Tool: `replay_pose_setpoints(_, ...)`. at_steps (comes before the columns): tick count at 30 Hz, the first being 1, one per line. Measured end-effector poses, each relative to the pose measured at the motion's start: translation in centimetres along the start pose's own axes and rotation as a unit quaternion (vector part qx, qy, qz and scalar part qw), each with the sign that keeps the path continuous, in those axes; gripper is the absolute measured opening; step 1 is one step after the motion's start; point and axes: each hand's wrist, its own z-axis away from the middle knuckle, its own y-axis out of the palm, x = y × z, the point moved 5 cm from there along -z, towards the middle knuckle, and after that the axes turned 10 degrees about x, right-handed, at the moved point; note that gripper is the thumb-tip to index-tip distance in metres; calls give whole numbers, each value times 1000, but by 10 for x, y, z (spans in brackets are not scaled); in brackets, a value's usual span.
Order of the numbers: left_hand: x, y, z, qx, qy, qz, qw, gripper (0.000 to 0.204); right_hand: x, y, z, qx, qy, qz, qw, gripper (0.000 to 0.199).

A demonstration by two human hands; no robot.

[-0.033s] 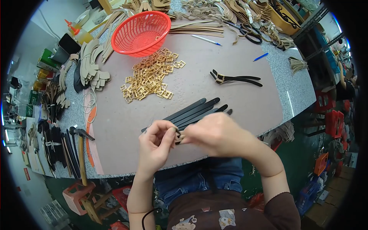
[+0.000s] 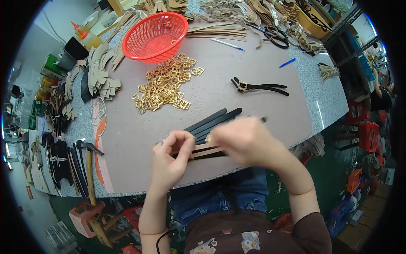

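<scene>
My left hand (image 2: pixel 172 151) pinches the end of a dark strap with a beige underside (image 2: pixel 208 153), low in the middle of the table. The strap runs from its fingertips to the right, under my right hand (image 2: pixel 247 139). My right hand is closed and a little blurred, with a small gold buckle (image 2: pixel 208 138) at its fingertips. Several black straps (image 2: pixel 211 122) lie side by side just beyond both hands. Farther off is a heap of gold buckles (image 2: pixel 167 84). A pair of black straps with a gold buckle on them (image 2: pixel 264 86) lies to the right.
A red plastic basket (image 2: pixel 155 38) stands behind the heap. Two pens (image 2: pixel 227 44) and black-handled scissors (image 2: pixel 275 38) lie at the back. Bundles of beige strips (image 2: pixel 99 72) crowd the left and far edges. A hammer (image 2: pixel 89 169) lies at the left edge.
My right hand has moved slightly to the right, away from my left hand. More of the strap's beige underside and a gold buckle now show between them.
</scene>
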Motion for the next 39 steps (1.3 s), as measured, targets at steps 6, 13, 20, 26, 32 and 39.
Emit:
replay_pose_setpoints(6, -29, -4, -46, -51, 227, -645, 728, 29, -114, -44, 18, -148, 167, 118, 968, 15)
replay_pose_setpoints(13, -30, -15, -51, -39, 213, -716, 664, 25, -86, -25, 31, -185, 152, 125, 963, 15)
replay_pose_setpoints(20, -42, -40, -118, 98, 135, -620, 766, 13, -39, -6, 10, -143, 65, 65, 986, 14)
replay_pose_setpoints(26, -66, -41, -74, 24, 127, -507, 852, 12, -14, 28, 5, -55, 37, -28, 997, 12)
replay_pose_setpoints(32, -41, -70, 8, -115, 50, -270, 955, 7, -2, 69, -43, -11, -9, -17, 1000, 11)
replay_pose_setpoints(39, -23, -79, 38, -113, 62, -235, 963, 11, 0, 94, -80, 33, 41, 3, 999, 12)
